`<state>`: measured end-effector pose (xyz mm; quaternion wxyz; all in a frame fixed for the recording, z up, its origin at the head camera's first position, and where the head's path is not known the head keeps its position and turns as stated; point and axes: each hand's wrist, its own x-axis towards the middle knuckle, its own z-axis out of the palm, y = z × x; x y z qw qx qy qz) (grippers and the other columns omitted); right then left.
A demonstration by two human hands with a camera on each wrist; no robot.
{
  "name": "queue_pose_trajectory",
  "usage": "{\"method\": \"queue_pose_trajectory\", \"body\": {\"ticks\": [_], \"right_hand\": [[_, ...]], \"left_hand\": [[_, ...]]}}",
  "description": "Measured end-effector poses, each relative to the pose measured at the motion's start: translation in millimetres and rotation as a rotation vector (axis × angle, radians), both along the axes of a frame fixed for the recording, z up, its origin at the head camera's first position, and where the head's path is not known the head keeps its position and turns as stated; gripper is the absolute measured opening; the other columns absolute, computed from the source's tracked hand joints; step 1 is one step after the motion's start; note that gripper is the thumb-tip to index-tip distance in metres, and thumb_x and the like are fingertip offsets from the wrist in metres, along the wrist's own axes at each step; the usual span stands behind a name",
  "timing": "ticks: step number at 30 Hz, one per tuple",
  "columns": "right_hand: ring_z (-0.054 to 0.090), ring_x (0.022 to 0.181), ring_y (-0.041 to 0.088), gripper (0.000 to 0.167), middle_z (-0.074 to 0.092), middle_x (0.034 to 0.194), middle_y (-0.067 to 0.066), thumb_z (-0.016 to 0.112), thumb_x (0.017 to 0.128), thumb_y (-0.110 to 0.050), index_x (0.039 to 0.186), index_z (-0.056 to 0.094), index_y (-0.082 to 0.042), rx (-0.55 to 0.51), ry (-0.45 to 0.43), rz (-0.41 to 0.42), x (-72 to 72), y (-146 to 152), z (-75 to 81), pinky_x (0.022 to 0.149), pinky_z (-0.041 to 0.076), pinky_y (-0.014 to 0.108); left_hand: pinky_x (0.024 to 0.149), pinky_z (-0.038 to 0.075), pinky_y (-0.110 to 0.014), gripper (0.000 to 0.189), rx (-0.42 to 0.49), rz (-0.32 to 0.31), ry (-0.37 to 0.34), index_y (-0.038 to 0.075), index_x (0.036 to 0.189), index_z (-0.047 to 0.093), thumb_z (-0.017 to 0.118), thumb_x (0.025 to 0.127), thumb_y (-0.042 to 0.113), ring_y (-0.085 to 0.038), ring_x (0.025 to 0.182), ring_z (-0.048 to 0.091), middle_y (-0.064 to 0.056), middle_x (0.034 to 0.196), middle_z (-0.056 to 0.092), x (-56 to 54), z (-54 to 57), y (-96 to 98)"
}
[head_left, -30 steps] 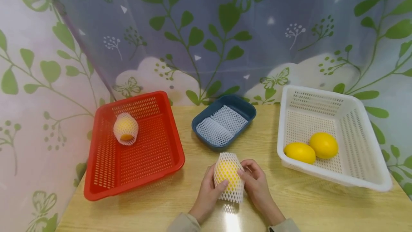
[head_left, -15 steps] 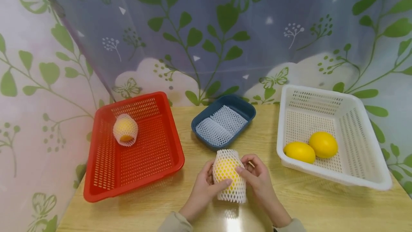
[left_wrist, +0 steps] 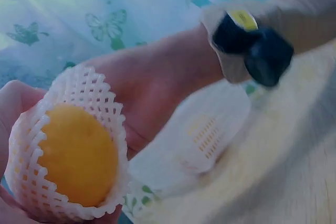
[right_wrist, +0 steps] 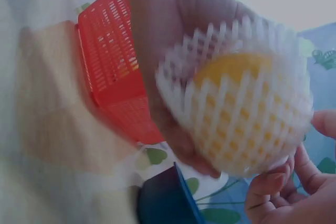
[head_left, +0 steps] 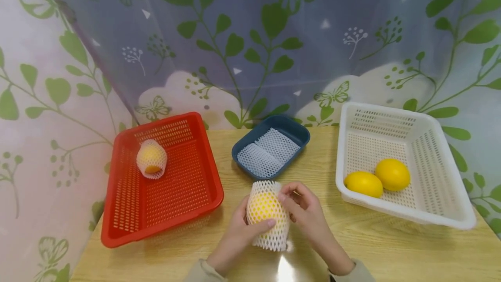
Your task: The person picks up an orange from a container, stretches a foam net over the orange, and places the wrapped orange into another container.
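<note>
My left hand holds a yellow oval fruit wrapped in a white foam net sleeve, its thumb lying across the front. The sleeve reaches past the fruit at both ends, and bare fruit shows through one open end in the left wrist view. On the right side, the thumb and curled fingers of my right hand pinch the sleeve near its upper edge. Part of the left hand is hidden behind the wrapped fruit.
A red basket at left holds one netted fruit. Behind my hands, a blue tray contains flat foam nets. The white basket at right holds two bare yellow fruits. All stand on a wooden table.
Both hands have shifted the netted fruit slightly left. The right hand's fingers have moved up along the sleeve toward its upper edge; the left thumb still lies across the front.
</note>
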<state>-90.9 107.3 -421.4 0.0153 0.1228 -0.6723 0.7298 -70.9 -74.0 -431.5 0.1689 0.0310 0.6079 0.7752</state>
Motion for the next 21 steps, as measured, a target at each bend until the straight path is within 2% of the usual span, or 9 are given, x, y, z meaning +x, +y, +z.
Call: {"method": "queue_pose_trajectory", "body": {"ticks": [3, 6, 13, 16, 21], "right_hand": [[0.046, 0.065, 0.01, 0.006, 0.056, 0.084, 0.006, 0.058, 0.097, -0.002, 0.101, 0.059, 0.002, 0.026, 0.104, 0.011, -5.1, -1, 4.8, 0.053, 0.04, 0.021], [0.048, 0.065, 0.012, 0.004, 0.055, 0.08, 0.007, 0.058, 0.097, 0.0, 0.099, 0.061, 0.001, 0.058, 0.201, 0.003, -12.8, -4, 9.2, 0.055, 0.042, 0.024], [0.048, 0.064, 0.013, 0.002, 0.055, 0.078, 0.007, 0.06, 0.095, 0.0, 0.096, 0.062, 0.0, 0.078, 0.268, -0.035, -34.7, -18, 23.5, 0.056, 0.041, 0.024], [0.049, 0.063, 0.012, 0.002, 0.058, 0.078, 0.003, 0.063, 0.094, -0.001, 0.095, 0.064, -0.002, 0.145, 0.327, -0.065, -43.5, -25, 24.5, 0.055, 0.041, 0.024], [0.051, 0.06, 0.01, 0.007, 0.06, 0.073, -0.004, 0.067, 0.092, -0.006, 0.088, 0.067, -0.012, 0.322, 0.499, -0.084, -58.7, -39, 18.7, 0.053, 0.045, 0.028]], "left_hand": [[0.091, 0.052, -0.039, 0.072, 0.059, -0.054, -0.033, 0.003, 0.148, 0.032, 0.071, 0.088, 0.016, -0.027, 0.106, 0.063, -0.017, 0.122, 0.058, 2.3, 8.8, -9.2], [0.091, 0.052, -0.039, 0.072, 0.083, -0.07, -0.035, 0.0, 0.148, 0.031, 0.069, 0.088, 0.015, -0.026, 0.104, 0.063, -0.016, 0.119, 0.06, 4.4, 18.6, -19.3], [0.09, 0.053, -0.041, 0.07, 0.112, -0.072, 0.004, -0.006, 0.147, 0.029, 0.063, 0.089, 0.015, -0.027, 0.103, 0.064, -0.016, 0.116, 0.06, 9.5, 38.1, -48.9], [0.088, 0.054, -0.041, 0.073, 0.094, -0.07, 0.013, -0.005, 0.149, 0.025, 0.062, 0.09, 0.016, -0.026, 0.102, 0.064, -0.016, 0.116, 0.059, 10.7, 46.2, -63.0], [0.083, 0.056, -0.038, 0.074, 0.025, -0.03, 0.014, -0.002, 0.151, 0.022, 0.061, 0.091, 0.015, -0.025, 0.097, 0.065, -0.016, 0.114, 0.058, 9.6, 59.2, -90.5]]}}
